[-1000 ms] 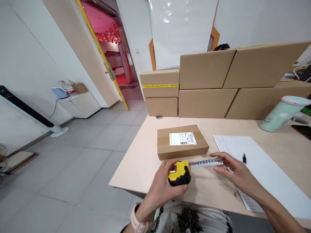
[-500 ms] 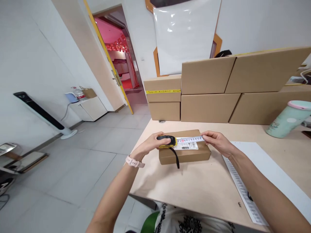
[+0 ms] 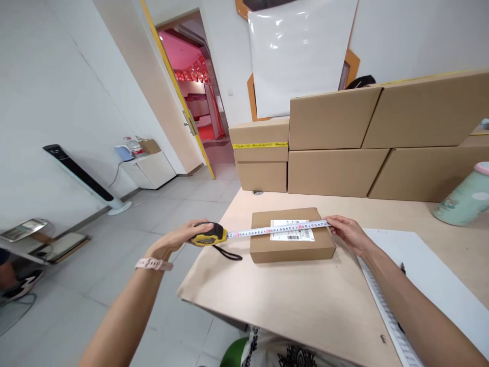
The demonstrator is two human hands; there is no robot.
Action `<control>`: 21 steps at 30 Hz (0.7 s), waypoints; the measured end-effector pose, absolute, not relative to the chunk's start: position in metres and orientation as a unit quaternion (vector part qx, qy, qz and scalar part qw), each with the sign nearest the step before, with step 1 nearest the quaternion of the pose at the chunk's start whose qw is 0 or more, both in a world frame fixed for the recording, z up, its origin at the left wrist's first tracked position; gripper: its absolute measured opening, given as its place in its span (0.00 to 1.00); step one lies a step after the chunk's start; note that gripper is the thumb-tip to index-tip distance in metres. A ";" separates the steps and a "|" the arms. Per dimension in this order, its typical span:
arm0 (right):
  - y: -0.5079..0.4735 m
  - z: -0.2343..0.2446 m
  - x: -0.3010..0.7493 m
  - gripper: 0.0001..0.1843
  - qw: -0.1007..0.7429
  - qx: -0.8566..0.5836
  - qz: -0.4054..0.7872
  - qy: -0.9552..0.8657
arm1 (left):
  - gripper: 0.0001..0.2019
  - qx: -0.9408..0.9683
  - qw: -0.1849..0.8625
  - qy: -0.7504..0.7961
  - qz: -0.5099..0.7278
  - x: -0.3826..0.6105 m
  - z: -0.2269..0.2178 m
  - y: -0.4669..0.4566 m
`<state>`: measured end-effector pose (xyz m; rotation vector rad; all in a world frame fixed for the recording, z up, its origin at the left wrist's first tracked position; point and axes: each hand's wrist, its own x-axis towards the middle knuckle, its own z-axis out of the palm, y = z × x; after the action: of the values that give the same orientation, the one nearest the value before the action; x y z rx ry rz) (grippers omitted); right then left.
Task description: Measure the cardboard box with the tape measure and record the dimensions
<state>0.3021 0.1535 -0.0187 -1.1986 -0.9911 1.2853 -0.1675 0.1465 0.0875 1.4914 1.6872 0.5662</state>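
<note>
A small flat cardboard box (image 3: 290, 247) with a white shipping label (image 3: 292, 230) lies on the light wooden table (image 3: 290, 300). My left hand (image 3: 179, 238) grips the yellow and black tape measure case (image 3: 209, 235) out past the table's left edge. The white tape blade (image 3: 267, 230) runs from the case across the top of the box. My right hand (image 3: 346, 232) pinches the blade's end at the box's right edge. A pink watch sits on my left wrist.
Several large cardboard boxes (image 3: 336, 145) are stacked along the table's far side. A printed sheet (image 3: 424, 285) with a pen lies on the right, a mint cup (image 3: 464, 199) beyond it. A tower fan (image 3: 82, 178), a low cabinet (image 3: 148, 168) and an open doorway stand left.
My left hand has pulled the case leftward off the box and past the table edge, drawing out more blade. My right hand stays at the box's right edge. A second ago both hands were in front of the box.
</note>
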 end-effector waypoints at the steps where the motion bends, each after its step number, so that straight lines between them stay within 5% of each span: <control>1: 0.154 -0.020 0.300 0.19 0.533 -0.506 0.537 -0.414 | 0.27 0.579 0.417 0.665 0.220 -0.169 0.084 0.148; 7: 0.152 -0.024 0.292 0.18 0.551 -0.527 0.513 -0.394 | 0.27 0.543 0.515 0.627 0.217 -0.177 0.074 0.164; 12: 0.147 -0.027 0.288 0.18 0.556 -0.539 0.511 -0.373 | 0.17 0.513 0.524 0.619 0.280 -0.176 0.063 0.168; 21: 0.143 -0.028 0.281 0.20 0.561 -0.551 0.517 -0.338 | 0.17 0.446 0.542 0.592 0.396 -0.135 0.031 0.170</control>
<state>0.2811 0.1431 -0.0285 -1.2990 -0.7961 1.2173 -0.1350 0.1703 0.0306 1.0590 1.4074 0.9409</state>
